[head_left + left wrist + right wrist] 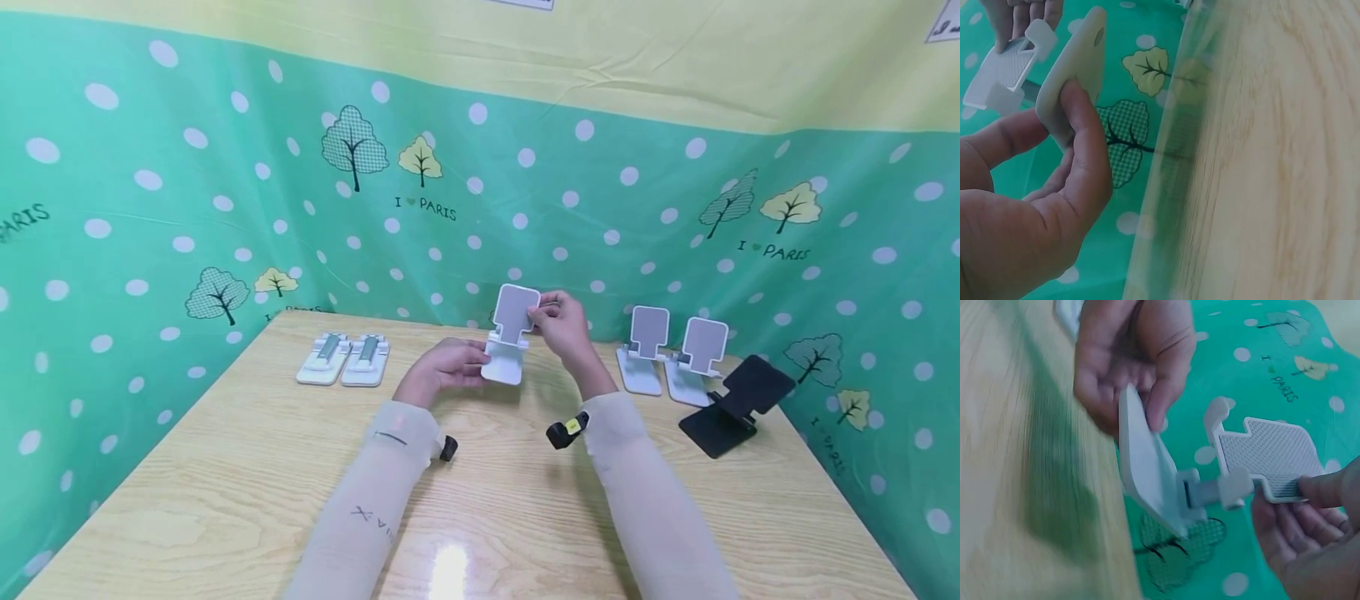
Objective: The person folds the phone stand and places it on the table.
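Between both hands, raised over the far part of the table, is an unfolded white phone stand (513, 321) with a grey pad on its upper plate. My left hand (453, 364) pinches the base plate at its edge, thumb on one face and fingers on the other, as the left wrist view shows. With thumb and fingertips my right hand (561, 323) grips the side of the upper plate (1275, 453). A short hinged arm (1204, 492) joins the two plates, which stand at an angle to each other.
Two folded white phone stands (324, 360) lie at the table's back left. On the right stand two unfolded white stands (641, 350) and an unfolded black one (738, 404). A green and yellow cloth (450, 167) hangs behind the wooden table (225, 483).
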`<state>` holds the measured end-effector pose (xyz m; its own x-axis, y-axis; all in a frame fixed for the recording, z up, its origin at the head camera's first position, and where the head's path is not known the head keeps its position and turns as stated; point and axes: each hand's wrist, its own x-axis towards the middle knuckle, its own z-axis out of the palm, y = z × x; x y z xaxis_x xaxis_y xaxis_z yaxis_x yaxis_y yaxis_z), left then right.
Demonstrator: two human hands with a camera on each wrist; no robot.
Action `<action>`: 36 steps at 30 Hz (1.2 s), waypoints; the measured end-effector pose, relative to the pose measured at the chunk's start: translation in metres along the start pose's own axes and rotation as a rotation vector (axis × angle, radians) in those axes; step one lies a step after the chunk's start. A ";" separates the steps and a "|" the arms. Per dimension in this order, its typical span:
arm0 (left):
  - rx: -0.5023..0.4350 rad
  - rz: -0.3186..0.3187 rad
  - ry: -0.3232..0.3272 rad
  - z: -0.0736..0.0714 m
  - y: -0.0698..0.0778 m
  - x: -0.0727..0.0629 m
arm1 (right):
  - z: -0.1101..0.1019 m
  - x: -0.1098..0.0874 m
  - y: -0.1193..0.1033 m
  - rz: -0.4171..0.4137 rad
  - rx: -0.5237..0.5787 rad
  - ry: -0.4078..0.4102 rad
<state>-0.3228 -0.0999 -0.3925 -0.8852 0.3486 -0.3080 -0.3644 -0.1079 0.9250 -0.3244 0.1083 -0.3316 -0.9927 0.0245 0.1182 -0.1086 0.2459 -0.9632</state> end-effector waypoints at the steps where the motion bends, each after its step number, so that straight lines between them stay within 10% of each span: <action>1: 0.009 0.003 0.004 -0.001 0.000 0.000 | -0.001 0.000 -0.001 -0.028 -0.065 -0.002; 14: 0.046 0.008 -0.008 -0.003 0.000 -0.002 | -0.008 0.006 -0.022 -0.431 -0.721 -0.105; 36: 0.091 0.044 -0.039 0.002 0.004 -0.002 | -0.008 0.004 -0.035 -0.482 -0.860 -0.137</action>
<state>-0.3224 -0.0989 -0.3875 -0.8872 0.3815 -0.2596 -0.2963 -0.0397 0.9543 -0.3244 0.1079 -0.2951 -0.8561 -0.3612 0.3696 -0.4802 0.8203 -0.3105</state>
